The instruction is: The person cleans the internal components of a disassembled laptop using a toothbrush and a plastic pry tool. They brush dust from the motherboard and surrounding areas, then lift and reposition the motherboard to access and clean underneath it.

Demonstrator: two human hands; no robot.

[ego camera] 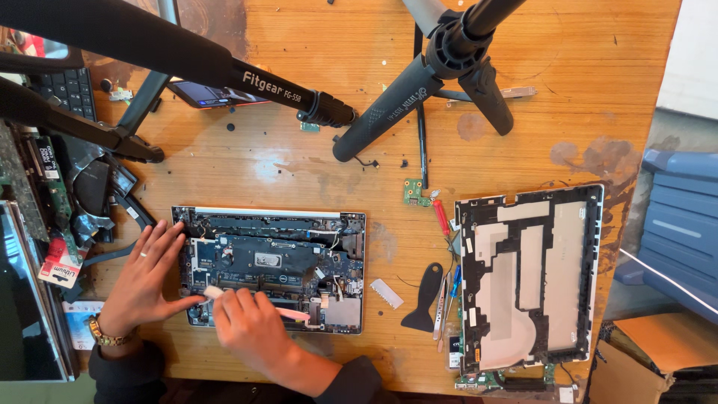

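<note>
In the head view, an opened laptop base (273, 268) lies on a worn wooden table (314, 179), its motherboard and cabling exposed. The left hand (146, 280) rests flat on the left edge of the laptop base, fingers spread and laid over the board's left rim; it grips nothing. A ring sits on one finger and a gold wristwatch (107, 334) circles the wrist. The right hand (250, 325) is curled around a pink-handled brush (258, 305), fingers pressed together on the handle. The brush's pale head touches the lower left part of the board, just beside the left thumb, while the pink handle sticks out to the right past the knuckles.

To the right of the base lies a small ribbed grey strip (387, 293), then a black plastic pry tool (425, 298), a red-handled screwdriver (441, 218) and a blue-handled one (455, 281). A small green circuit board (415, 193) lies above them. Further right rests the removed bottom cover (529, 278), inner side up. Black tripod legs (389, 105) cross the top of the table. A phone (213, 95) lies beneath one leg, and loose laptop parts (82, 194) crowd the left edge.
</note>
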